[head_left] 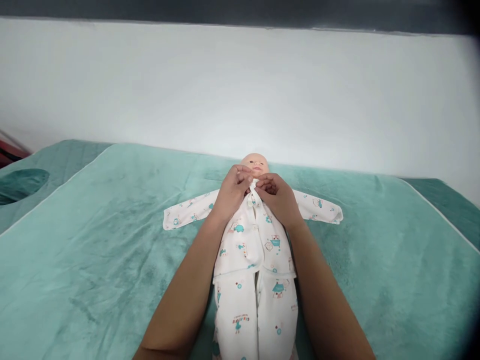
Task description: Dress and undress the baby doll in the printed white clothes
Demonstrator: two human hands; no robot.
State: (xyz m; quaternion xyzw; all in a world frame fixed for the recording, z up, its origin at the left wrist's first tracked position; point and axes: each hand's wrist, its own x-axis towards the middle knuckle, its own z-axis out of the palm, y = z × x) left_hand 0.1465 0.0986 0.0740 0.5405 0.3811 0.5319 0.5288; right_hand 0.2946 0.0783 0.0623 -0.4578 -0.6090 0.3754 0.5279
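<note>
A baby doll (258, 163) lies on its back, head at the far end, in a white baby shirt (242, 242) with small teal and red prints. Matching white pants (240, 307) lie below the shirt, nearest to me. At the neckline, my left hand (235, 187) has its fingers closed in a pinch on the shirt's collar. My right hand (278, 196) pinches the same collar from the other side, fingers curled. A narrow white piece of cloth shows between the fingertips; whether it is a tie or the collar edge, I cannot tell. Both shirt sleeves stretch out sideways.
A teal plush blanket (123, 240) covers the surface under the doll. The white wall (240, 95) rises right behind the doll's head. A darker green cover (67, 155) shows at the left, with a red object (11, 152) at the far left edge.
</note>
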